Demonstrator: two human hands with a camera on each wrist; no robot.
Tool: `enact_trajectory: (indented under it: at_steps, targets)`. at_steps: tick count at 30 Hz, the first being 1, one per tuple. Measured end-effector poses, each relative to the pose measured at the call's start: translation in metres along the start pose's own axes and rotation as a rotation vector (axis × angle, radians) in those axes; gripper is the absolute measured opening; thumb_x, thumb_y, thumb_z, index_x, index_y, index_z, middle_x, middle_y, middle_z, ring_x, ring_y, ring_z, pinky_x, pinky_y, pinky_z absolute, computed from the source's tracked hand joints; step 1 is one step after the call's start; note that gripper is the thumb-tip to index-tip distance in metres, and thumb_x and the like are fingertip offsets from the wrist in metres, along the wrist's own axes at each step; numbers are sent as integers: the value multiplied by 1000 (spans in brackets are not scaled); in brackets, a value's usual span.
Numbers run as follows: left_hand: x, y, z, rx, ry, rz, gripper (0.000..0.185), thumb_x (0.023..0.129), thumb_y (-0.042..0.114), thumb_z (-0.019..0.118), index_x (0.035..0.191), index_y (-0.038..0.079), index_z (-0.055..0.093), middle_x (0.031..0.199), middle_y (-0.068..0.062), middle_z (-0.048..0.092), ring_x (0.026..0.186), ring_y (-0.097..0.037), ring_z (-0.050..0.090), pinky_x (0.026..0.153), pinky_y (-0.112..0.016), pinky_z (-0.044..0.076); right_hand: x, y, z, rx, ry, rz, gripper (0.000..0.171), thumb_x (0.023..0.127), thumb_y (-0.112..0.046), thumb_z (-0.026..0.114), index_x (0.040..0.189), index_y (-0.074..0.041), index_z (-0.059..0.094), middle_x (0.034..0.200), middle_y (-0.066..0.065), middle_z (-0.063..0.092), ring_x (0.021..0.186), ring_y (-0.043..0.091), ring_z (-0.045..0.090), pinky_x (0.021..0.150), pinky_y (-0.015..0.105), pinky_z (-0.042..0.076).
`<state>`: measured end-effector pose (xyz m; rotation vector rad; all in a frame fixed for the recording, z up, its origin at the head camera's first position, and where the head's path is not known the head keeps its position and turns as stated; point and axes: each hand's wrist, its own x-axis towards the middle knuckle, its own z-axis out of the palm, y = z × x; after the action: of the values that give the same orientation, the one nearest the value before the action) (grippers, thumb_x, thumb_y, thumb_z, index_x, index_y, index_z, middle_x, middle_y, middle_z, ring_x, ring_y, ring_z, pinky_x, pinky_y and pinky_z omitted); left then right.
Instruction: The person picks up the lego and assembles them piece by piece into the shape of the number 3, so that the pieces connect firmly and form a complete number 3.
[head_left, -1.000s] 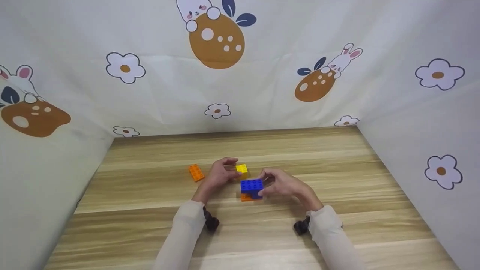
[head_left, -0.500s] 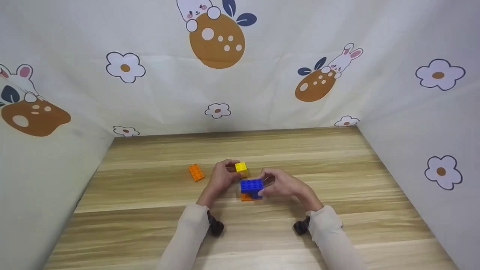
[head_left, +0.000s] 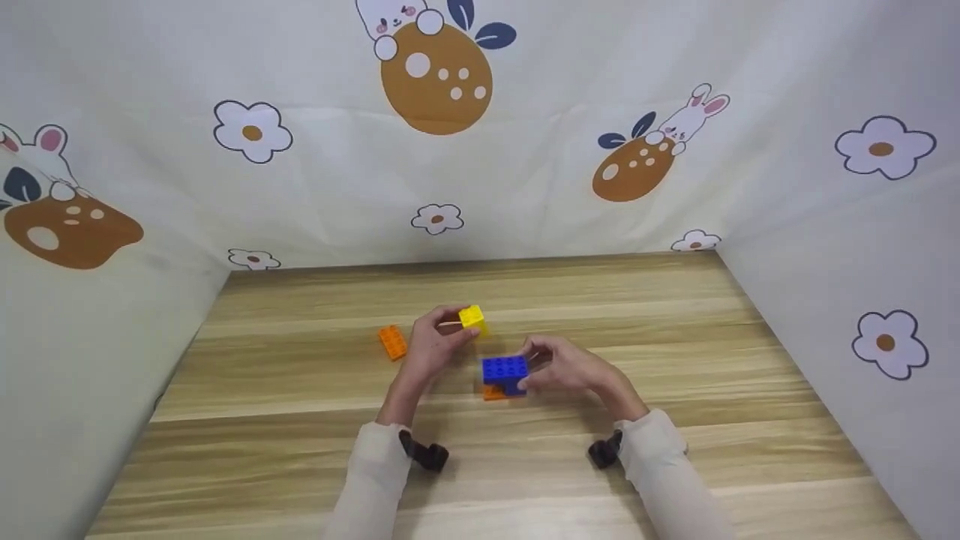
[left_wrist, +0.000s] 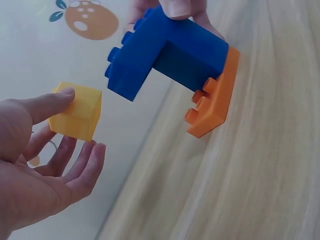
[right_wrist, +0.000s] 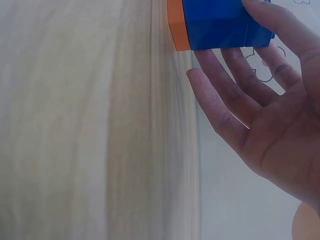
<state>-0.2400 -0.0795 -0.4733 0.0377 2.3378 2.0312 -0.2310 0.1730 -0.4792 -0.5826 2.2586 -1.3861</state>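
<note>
White cloth with printed rabbits and flowers (head_left: 251,133) closes three sides around the wooden table (head_left: 675,315), and I look down on it through the head camera. From my station I see the left hand (head_left: 429,346) holding a small yellow brick (head_left: 472,318) above the table, pinched between thumb and fingertips; in the left wrist view the other fingers (left_wrist: 82,165) stay loosely spread under it. The right hand (head_left: 566,366) holds a blue block assembly (head_left: 504,372) with an orange plate (head_left: 492,392) fixed on its underside. The right wrist view shows only fingertips on the blue part, while the palm stays open and away from it.

I judge that the step in hand is joining the yellow brick to the blue assembly. To do it well, I would turn the yellow brick so its hollow side faces the studs, line up its edges with the blue ones, and press straight, not at an angle. The right hand should hold the assembly firm from the opposite side, so the orange plate does not come off.

At this moment the yellow brick is near the blue assembly but apart from it, to the left and a little farther from me. A second orange brick (head_left: 392,342) lies on the table just left of the left hand.
</note>
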Motion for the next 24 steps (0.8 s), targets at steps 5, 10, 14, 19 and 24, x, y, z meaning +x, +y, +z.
enact_trajectory:
  at_steps: [5,10,14,19,24]
  targets:
    - [-7,0,-5,-14,-3,29,46,88,12,76,132,6,62,125,-18,64,113,-31,67,95,-37,57,1,1,0,1,-2,-7,34,80,-7,82,109,-4,63,113,21,69,104,27,68,92,39,58]
    - [-9,2,-3,-76,-17,22,57,89,13,76,141,5,53,126,-19,64,115,-32,66,92,-33,59,2,2,0,-16,-1,-35,35,80,-8,82,108,-2,64,111,23,70,102,28,69,91,38,58]
    - [-12,7,0,-113,-50,17,55,89,13,76,138,5,54,127,-18,64,112,-29,67,89,-32,60,2,1,0,-17,9,-39,34,79,-9,83,107,-3,64,109,21,71,102,29,70,92,39,58]
    - [-17,7,0,-98,-81,3,47,87,16,78,129,2,61,123,-19,66,106,-23,68,88,-33,60,2,0,1,-24,8,-20,35,79,-9,83,108,-4,64,108,19,71,101,28,69,93,39,57]
    - [-19,7,6,-39,-108,31,49,87,24,79,129,5,64,124,-15,68,110,-25,67,94,-35,58,2,0,1,-32,11,-5,36,79,-10,83,110,-3,65,109,18,71,102,28,70,93,39,57]
